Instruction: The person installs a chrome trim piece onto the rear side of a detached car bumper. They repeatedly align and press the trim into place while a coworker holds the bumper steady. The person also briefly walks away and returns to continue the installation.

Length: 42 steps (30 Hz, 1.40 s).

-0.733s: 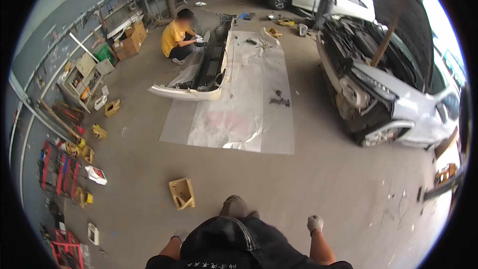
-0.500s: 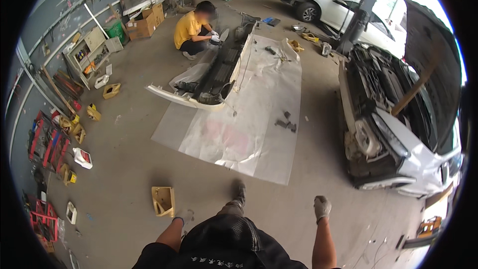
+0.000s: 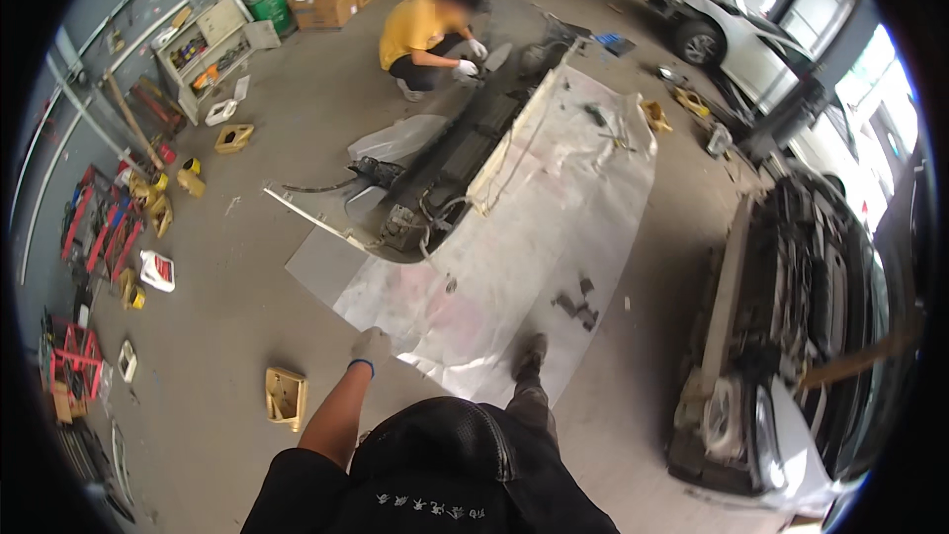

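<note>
the view has swung closer to the detached bumper [image 3: 465,153] at twelve o'clock. gloved left hand [image 3: 368,346] hangs over the plastic sheet [image 3: 514,267] edge, fingers loosely curled, empty; right hand now unseen.

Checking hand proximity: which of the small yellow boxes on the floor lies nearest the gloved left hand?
The open yellow box just left of the left hand; the other yellow boxes lie far off by the wall and the sheet's far end.
</note>
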Available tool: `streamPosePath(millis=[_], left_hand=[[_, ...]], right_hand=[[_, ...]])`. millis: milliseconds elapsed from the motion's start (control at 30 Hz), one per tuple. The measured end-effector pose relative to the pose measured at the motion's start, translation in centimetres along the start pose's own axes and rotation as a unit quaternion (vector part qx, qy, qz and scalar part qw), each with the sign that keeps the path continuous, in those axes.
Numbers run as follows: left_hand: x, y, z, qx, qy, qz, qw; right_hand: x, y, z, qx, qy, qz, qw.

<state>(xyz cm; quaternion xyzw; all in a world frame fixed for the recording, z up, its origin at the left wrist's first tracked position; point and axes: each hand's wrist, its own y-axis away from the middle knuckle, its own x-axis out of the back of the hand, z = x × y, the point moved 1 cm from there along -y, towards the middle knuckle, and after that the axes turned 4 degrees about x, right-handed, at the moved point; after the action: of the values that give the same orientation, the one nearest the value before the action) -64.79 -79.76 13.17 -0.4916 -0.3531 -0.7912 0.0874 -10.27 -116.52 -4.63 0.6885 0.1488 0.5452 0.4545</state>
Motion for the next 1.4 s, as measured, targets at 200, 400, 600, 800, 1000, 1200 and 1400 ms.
streamPosePath(millis=[200,400,600,800,1000,1200,1400], left_hand=[[-12.3,-0.7,-5.2,0.200,0.132,0.056,0.969],[-23.5,0.3,-2.8,0.336,0.263,0.030,0.904],[-25.3,-6.4,2.9,0.328,0.193,0.038,0.924],[-14.1,-14.0,18.8,0.365,0.458,0.076,0.807],[-14.7,-18.2,24.9,0.421,0.601,0.086,0.673],[-17.5,-24.9,27.3,0.544,0.648,0.182,0.502],[-22.6,-33.3,27.4,0.566,0.547,0.412,0.460]], right_hand=[[31.1,-25.9,-0.3,0.252,0.358,-0.027,0.898],[71.6,-43.6,-14.8,0.291,0.142,0.328,0.887],[84.8,-48.4,-39.9,0.388,-0.194,0.179,0.883],[77.4,-46.5,-56.4,0.480,0.096,0.099,0.867],[75.5,-42.4,-73.8,0.627,0.254,0.020,0.736],[66.7,-52.4,-87.0,0.681,0.292,-0.040,0.671],[51.4,-64.3,-98.0,0.750,0.422,-0.047,0.507]])
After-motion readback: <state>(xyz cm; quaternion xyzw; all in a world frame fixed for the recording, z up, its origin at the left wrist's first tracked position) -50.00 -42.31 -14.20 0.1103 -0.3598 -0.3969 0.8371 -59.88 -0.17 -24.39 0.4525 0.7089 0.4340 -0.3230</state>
